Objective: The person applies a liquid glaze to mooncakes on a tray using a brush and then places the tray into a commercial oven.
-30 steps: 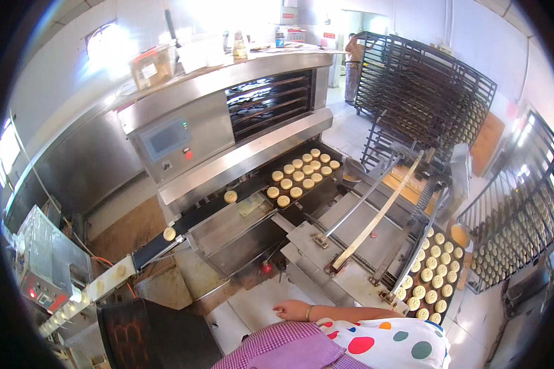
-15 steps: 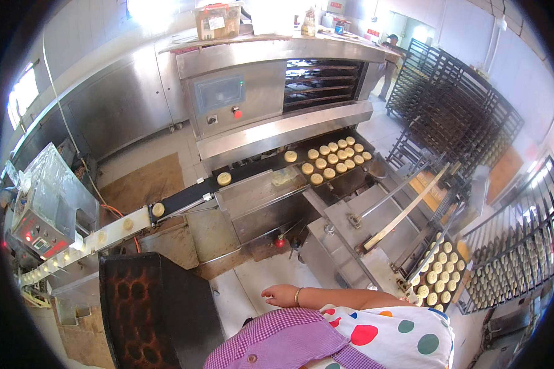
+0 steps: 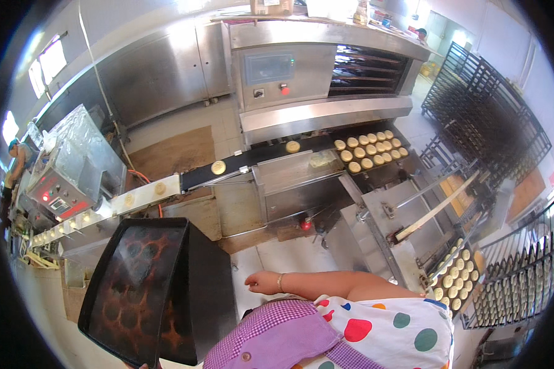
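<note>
A black baking tray (image 3: 126, 289) with round, brown-edged marks on its surface is at the lower left, tilted over a stack of dark trays (image 3: 212, 295). At the lower frame edge, only fingertips of my left hand (image 3: 143, 366) show, closed on the tray's near rim. My right hand (image 3: 263, 283), a bracelet at the wrist, hovers over the floor right of the stack. It holds nothing, and its fingers are loosely bent. Beyond the trays, round pale cakes (image 3: 218, 167) ride on a conveyor belt (image 3: 197, 176).
Rows of cakes (image 3: 366, 149) sit at the belt's right end, before a steel machine (image 3: 314, 80). A forming machine (image 3: 74, 166) stands left, with a person (image 3: 21, 161) behind it. Tray racks (image 3: 486, 104) and a filled cake tray (image 3: 455, 277) are right.
The top tray has risen and tilted off the stack, with my left fingertips appearing at its rim. My right hand's fingers have bent more. The view has shifted, moving the surroundings rightward.
</note>
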{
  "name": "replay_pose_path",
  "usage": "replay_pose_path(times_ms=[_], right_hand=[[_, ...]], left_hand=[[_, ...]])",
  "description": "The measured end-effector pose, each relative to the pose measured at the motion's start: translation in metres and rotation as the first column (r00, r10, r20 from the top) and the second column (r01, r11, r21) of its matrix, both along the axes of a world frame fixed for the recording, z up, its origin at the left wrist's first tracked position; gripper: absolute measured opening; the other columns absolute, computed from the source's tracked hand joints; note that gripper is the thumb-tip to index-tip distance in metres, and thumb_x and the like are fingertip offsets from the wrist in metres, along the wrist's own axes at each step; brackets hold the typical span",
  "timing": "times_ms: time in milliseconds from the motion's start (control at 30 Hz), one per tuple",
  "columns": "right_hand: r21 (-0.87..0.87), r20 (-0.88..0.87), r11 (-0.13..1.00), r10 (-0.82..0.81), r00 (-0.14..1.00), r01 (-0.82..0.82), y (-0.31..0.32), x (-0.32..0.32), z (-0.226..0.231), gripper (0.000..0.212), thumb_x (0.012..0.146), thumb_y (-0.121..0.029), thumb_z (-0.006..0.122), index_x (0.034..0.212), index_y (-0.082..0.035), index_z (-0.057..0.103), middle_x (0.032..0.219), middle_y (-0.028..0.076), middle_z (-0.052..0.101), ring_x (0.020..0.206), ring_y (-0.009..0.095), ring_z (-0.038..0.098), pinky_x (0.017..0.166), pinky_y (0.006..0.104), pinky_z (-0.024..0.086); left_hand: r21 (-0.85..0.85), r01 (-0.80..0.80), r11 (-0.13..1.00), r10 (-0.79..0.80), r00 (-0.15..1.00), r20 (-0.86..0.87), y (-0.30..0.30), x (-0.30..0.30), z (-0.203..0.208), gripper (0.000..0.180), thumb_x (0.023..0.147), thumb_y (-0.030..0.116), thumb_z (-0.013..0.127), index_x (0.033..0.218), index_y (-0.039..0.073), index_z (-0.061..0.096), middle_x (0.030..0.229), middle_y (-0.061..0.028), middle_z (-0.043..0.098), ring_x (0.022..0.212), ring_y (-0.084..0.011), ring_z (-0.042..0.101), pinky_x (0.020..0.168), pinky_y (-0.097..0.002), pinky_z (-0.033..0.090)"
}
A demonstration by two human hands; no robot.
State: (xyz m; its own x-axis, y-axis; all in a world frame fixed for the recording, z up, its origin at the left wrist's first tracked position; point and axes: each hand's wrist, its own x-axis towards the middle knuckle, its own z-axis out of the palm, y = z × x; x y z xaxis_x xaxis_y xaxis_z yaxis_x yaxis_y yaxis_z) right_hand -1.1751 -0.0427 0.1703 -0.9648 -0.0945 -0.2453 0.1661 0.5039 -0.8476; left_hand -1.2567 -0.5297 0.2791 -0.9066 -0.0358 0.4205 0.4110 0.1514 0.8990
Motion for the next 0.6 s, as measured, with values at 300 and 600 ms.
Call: replay_pose_path(times_ms=[300,600], right_hand=[[-0.809,0.581,0.168,0.088,0.809,0.563,-0.078,-0.114,0.067,0.035,0.087,-0.034,0.054,0.109,-0.007,0.056,0.102,0.007,0.064,0.088,0.022,0.064,0.077,0.0356,0.051],[-0.865,0.5,-0.243,-0.338,0.797,0.439,-0.013,-0.07,0.077,0.025,0.082,-0.016,0.055,0.103,-0.003,0.057,0.096,0.009,0.064,0.089,0.022,0.064,0.079,0.0405,0.053]], left_hand=[[0.196,0.082,0.977,-0.086,0.996,0.013,0.043,0.005,0.09,0.058,0.075,0.005,0.055,0.13,-0.004,0.04,0.13,-0.0272,0.042,0.116,-0.038,0.044,0.09,-0.0432,0.046],[0.233,-0.001,0.973,-0.069,0.955,0.29,0.026,0.018,0.099,0.071,0.069,0.018,0.057,0.135,0.0,0.037,0.136,-0.0215,0.038,0.118,-0.0393,0.044,0.1,-0.0473,0.038]])
